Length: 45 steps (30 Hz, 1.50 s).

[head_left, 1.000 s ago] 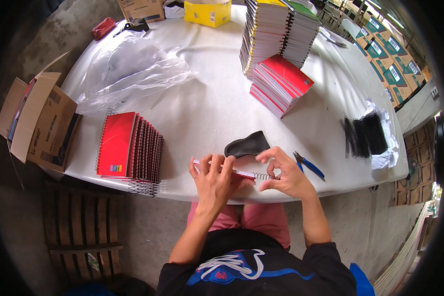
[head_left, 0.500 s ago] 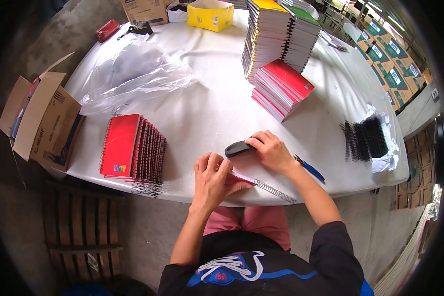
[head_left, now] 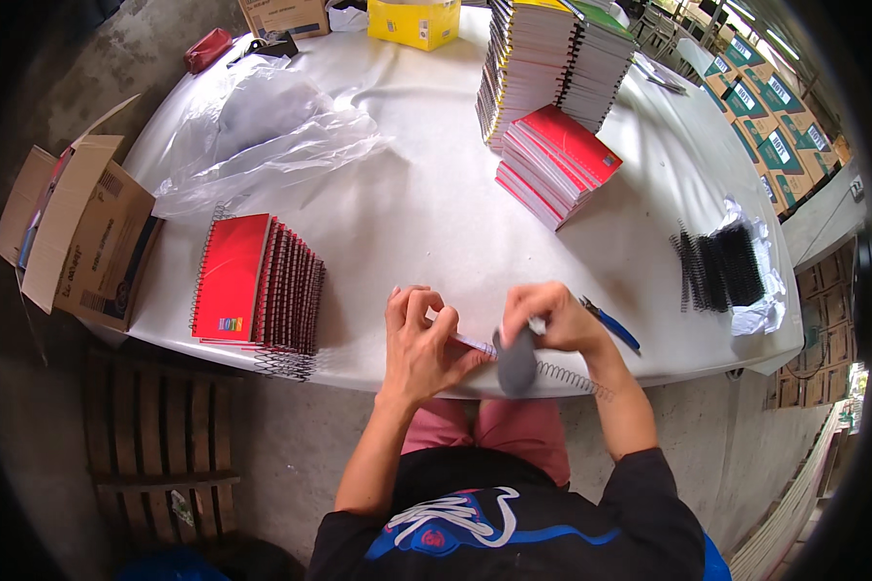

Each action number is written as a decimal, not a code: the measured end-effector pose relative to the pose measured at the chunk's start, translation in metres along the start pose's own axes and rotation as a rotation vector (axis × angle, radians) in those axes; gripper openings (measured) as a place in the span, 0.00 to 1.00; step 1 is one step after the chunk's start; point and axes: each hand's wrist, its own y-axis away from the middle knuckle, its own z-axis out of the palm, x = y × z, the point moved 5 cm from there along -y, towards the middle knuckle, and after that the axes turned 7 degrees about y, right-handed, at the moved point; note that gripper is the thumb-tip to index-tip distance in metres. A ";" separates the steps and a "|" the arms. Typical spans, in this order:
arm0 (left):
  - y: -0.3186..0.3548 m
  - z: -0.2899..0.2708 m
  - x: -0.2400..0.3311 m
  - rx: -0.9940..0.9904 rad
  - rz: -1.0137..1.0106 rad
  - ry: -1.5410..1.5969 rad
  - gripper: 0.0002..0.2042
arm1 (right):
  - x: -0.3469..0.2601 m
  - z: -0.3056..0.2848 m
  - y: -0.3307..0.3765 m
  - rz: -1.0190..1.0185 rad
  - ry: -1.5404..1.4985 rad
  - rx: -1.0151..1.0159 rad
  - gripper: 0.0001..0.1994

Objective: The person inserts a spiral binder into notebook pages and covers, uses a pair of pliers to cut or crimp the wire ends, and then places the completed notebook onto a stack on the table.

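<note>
Near the table's front edge, my left hand (head_left: 419, 344) grips a small notebook (head_left: 475, 345) held on edge, its fingers curled over it. A thin wire coil (head_left: 574, 378) sticks out from the notebook's right end. My right hand (head_left: 557, 318) is closed on a dark, flat, oval object (head_left: 516, 366), blurred by motion, whose exact kind I cannot make out. That object hangs down at the notebook's right end, in front of part of the coil. Blue-handled pliers (head_left: 612, 326) lie just right of my right hand.
Red spiral notebooks (head_left: 233, 276) are stacked at left, beside an open carton (head_left: 102, 237). Clear plastic (head_left: 271, 136) lies behind. Red books (head_left: 567, 150) and tall notebook stacks (head_left: 533, 68) stand at back right. Black coils (head_left: 727, 269) lie at right. A yellow box (head_left: 414, 24) is far back.
My right hand has lifted the dark oval object off the table and swung it toward me, beside the coil. My left hand stays on the notebook. The view has shifted slightly.
</note>
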 end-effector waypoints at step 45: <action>0.030 0.021 -0.058 0.228 -0.699 1.165 0.15 | 0.009 -0.024 0.093 0.882 1.115 0.599 0.36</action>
